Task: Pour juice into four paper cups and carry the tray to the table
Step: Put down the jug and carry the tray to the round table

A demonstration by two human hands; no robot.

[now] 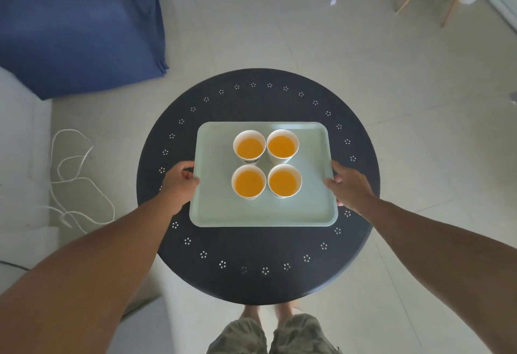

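Both hands grip the short ends of the pale green tray [215,208], one to a side. On the left, the left hand [179,180] is closed over the rim, thumb on top and fingers curled beneath the edge. The tray lies over the middle of the round dark table [251,278], and whether it has quite settled on the top or hangs just above it I cannot tell from this angle.

Four paper cups [249,147] stand in a tight square near the tray's centre — two behind, two in front, rims nearly touching — and each holds orange juice [250,183] to a fair depth. On the right, the right hand [349,183] clamps the opposite rim in the same way, thumb above, fingers under.

The likely trouble is a tilt. If one hand lets go or drops ahead of the other, the tray would slope, and light cups on a smooth surface could slide or tip together, since they stand so close. A hard set-down could slop juice over the rims. Fingers caught under the edge might also jolt the tray as they pull free — slow, even lowering looks the safer course.
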